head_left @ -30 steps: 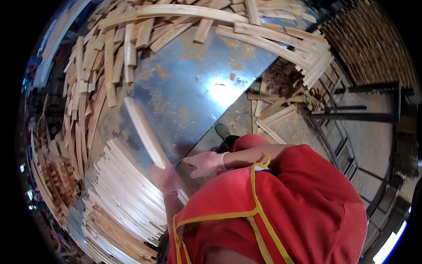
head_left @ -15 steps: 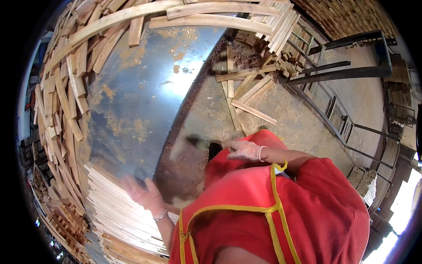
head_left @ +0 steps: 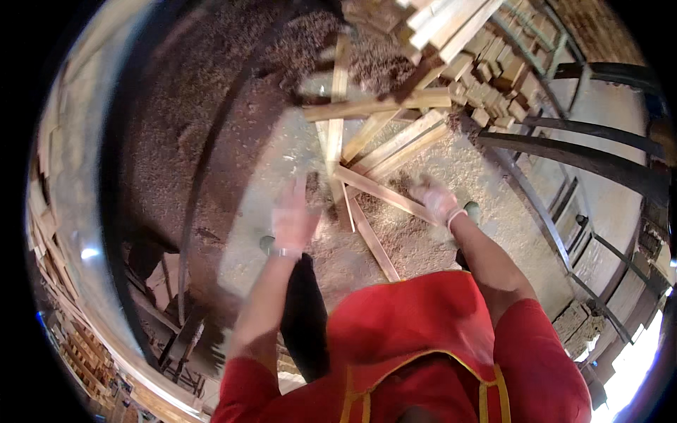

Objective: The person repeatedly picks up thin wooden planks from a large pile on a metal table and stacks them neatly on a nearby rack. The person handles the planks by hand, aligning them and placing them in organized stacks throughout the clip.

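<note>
Loose wooden strips [head_left: 384,192] lie crossed over each other on the sawdust-covered floor in front of me. My left hand [head_left: 295,220], gloved and blurred by motion, is held out left of the strips, fingers stretched, holding nothing. Over on the other side, my gloved right hand [head_left: 435,200] is beside the near end of a slanting strip, its fingers apart; whether it touches the wood I cannot tell. One more strip [head_left: 374,240] runs towards my red apron [head_left: 416,310]. Farther off, a thicker strip [head_left: 381,106] lies across the others.
A stack of wooden pieces [head_left: 493,77] stands at the far right beside a dark metal frame [head_left: 571,158]. The metal-topped table [head_left: 77,141] curves along the left. Dark sawdust [head_left: 204,106] covers the floor near it. My shoes stand close to the strips.
My view has swung from the table down to the floor. I lean forward; both hands now reach down on either side of the loose strips. The left hand has left the table side.
</note>
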Tool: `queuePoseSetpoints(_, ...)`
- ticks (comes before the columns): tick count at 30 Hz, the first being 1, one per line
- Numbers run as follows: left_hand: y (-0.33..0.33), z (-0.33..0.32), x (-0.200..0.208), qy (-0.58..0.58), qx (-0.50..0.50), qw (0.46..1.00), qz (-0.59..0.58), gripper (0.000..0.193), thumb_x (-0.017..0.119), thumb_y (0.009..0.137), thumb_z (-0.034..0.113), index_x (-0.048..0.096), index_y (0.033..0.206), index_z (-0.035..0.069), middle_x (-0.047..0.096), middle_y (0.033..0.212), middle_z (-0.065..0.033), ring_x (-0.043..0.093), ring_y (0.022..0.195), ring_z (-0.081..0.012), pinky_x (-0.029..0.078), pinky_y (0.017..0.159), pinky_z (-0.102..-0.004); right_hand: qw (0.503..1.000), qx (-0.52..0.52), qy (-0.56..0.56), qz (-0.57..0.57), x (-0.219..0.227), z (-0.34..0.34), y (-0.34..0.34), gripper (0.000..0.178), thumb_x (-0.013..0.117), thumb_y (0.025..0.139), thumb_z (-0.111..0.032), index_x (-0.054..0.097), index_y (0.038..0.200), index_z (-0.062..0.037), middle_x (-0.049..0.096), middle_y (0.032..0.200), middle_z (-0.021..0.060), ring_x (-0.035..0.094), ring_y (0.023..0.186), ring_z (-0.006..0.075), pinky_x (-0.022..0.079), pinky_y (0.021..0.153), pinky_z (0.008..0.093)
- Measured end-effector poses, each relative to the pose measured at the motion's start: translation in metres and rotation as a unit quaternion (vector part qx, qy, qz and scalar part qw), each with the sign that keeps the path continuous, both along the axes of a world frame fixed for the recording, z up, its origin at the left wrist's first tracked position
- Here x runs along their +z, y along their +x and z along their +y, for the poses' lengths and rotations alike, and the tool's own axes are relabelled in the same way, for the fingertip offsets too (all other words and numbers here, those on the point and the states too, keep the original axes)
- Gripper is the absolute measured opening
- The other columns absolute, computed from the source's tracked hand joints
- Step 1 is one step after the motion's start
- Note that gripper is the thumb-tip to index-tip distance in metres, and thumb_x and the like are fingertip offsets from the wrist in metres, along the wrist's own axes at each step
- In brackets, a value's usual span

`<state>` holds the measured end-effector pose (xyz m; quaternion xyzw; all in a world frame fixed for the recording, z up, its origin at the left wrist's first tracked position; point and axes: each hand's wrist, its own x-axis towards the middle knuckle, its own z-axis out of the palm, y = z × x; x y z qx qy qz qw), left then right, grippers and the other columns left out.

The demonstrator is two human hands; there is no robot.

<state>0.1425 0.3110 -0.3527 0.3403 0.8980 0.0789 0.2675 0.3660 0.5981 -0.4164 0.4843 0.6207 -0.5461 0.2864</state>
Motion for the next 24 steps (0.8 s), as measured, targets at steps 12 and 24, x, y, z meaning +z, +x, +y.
queuePoseSetpoints(12,-0.083,0.226,-0.2,0.055,-0.087,0.994,-0.039,0.08,0.083,0.08,0.048,0.061,0.144,0.005,0.07,0.131,-0.0214,0.069,0.116,-0.0375,0.055,0.104,-0.0448,0.953,-0.233,0.033,0.189,-0.204,0.068,-0.143,0.047,0.085,0.09,-0.029,0.07,0.118,0.0053,0.074,0.102,0.0137,0.068,0.098,0.0253,0.054,0.093,0.0394)
queuePoseSetpoints(24,-0.067,0.071,-0.23,0.107,0.25,0.949,-0.161,0.059,0.083,0.086,0.034,0.067,0.128,-0.004,0.075,0.104,-0.0214,0.073,0.097,-0.0284,0.058,0.083,-0.0396,0.756,-0.628,-0.021,0.185,-0.111,-0.101,0.127,0.028,0.078,0.094,-0.022,0.068,0.114,-0.0045,0.07,0.098,0.005,0.068,0.087,0.018,0.057,0.075,0.0315)
